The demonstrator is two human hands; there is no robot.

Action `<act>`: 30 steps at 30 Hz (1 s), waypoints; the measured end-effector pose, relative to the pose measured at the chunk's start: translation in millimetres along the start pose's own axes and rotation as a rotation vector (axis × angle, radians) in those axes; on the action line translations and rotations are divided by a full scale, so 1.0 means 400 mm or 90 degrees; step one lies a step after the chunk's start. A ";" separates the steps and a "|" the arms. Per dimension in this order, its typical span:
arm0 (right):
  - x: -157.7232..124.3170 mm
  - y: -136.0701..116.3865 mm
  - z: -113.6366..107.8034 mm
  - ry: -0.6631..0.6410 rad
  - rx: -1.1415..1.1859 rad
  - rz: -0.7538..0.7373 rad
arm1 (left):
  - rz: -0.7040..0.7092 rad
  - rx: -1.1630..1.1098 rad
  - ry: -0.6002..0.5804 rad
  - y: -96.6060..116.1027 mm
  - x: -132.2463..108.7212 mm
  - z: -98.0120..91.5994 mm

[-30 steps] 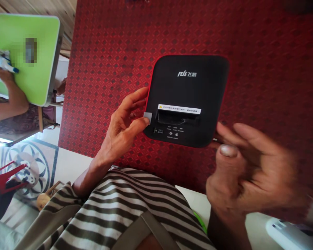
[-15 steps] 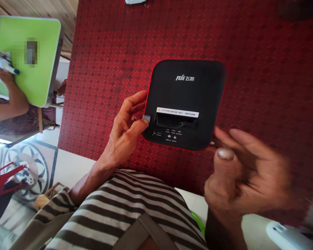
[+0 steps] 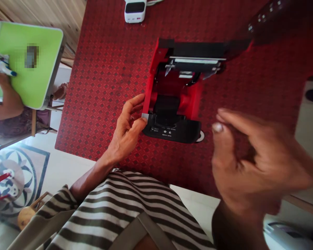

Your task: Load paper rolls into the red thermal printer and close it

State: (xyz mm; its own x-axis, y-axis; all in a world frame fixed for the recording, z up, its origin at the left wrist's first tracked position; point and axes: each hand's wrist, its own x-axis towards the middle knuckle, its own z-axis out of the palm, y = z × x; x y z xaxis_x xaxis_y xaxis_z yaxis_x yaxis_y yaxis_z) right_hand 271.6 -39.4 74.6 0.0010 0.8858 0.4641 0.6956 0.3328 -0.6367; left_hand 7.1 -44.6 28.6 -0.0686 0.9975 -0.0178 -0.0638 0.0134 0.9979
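A small black-and-red receipt printer stands on the red patterned table with its lid swung up at the back. Its red-walled paper bay is exposed, with a metal bar and dark parts under the lid. My left hand grips the printer's left side, the thumb pressing on the grey latch and the fingers along the wall. To the right of the printer and apart from it, my right hand is slightly blurred, thumb and forefinger apart with nothing visible between them. A white curved edge shows by the printer's front right corner.
The red tabletop spreads around the printer. A white device with a cable sits at the far edge. A dark object with several light spots is at the upper right. At left, another person's arm rests by a green table.
The printer's lid has gone from closed to raised, exposing the bay. My right hand has moved away from the printer's right side. My left hand keeps its hold at the latch.
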 end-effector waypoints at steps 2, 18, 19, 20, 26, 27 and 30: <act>0.068 -0.010 0.000 -0.036 -0.068 -0.156 | 0.004 -0.002 -0.012 0.000 -0.001 -0.003; 0.288 -0.012 0.176 -0.503 -0.279 -0.309 | 0.070 -0.076 0.039 -0.080 0.005 -0.012; 0.287 -0.014 0.181 -0.504 -0.304 -0.306 | 0.066 -0.077 0.038 -0.081 0.006 -0.012; 0.286 -0.016 0.186 -0.507 -0.326 -0.299 | 0.059 -0.076 0.038 -0.080 0.007 -0.012; 0.288 0.014 0.203 -0.489 -0.272 -0.279 | 0.023 -0.078 0.048 -0.062 0.012 -0.007; 0.292 0.025 0.199 -0.489 -0.242 -0.282 | 0.018 -0.081 0.047 -0.058 0.012 -0.006; 0.302 0.043 0.180 -0.478 -0.179 -0.295 | 0.004 -0.075 0.054 -0.050 0.013 -0.004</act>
State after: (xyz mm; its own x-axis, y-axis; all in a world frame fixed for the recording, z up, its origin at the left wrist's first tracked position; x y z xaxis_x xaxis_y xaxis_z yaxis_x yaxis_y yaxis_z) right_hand 232.1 96.7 75.4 -0.7183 0.6938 0.0526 0.6588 0.7025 -0.2692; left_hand 6.3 -39.8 8.4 -0.1525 0.9881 -0.0211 -0.1795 -0.0067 0.9837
